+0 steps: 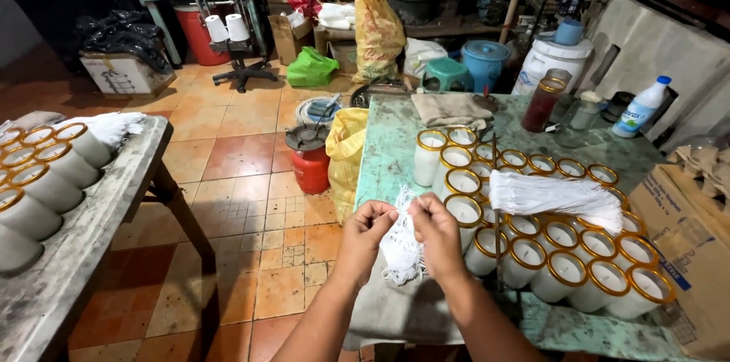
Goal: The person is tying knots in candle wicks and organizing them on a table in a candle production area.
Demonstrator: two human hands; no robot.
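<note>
Green table (pixel 395 149) at right, worn and stained, crowded with white candles (pixel 563 255) in gold-rimmed glasses, packed in rows. Grey bench (pixel 91 233) at left, more gold-rimmed candles (pixel 46 179) lying on their sides along it. Orange tiled floor (pixel 236 157) between the two. Cardboard box (pixel 684 233) against the table's right edge. Yellow sack (pixel 376 27) upright at the back, another yellow bag (pixel 346 157) hanging at the table's left side, a red bucket (pixel 310 160) just beside it. White drum (pixel 549 61) and blue tub (pixel 485 61) behind the table; a dark red jar (pixel 544 102) and a white bottle (pixel 641 107) at its far end. Folded cloth (pixel 450 109) near the far edge. Loose white wicks (pixel 555 195) laid across the candle tops.

Held up over the table's near left corner, a small wick bundle (pixel 401 244), hanging down between both hands. Left hand (pixel 365 233) closed, thumb and fingertips pinched on the bundle's top strands. Right hand (pixel 437 229) likewise curled shut, fingers pinched on the same strands, just beside the left, knuckles nearly touching.
</note>
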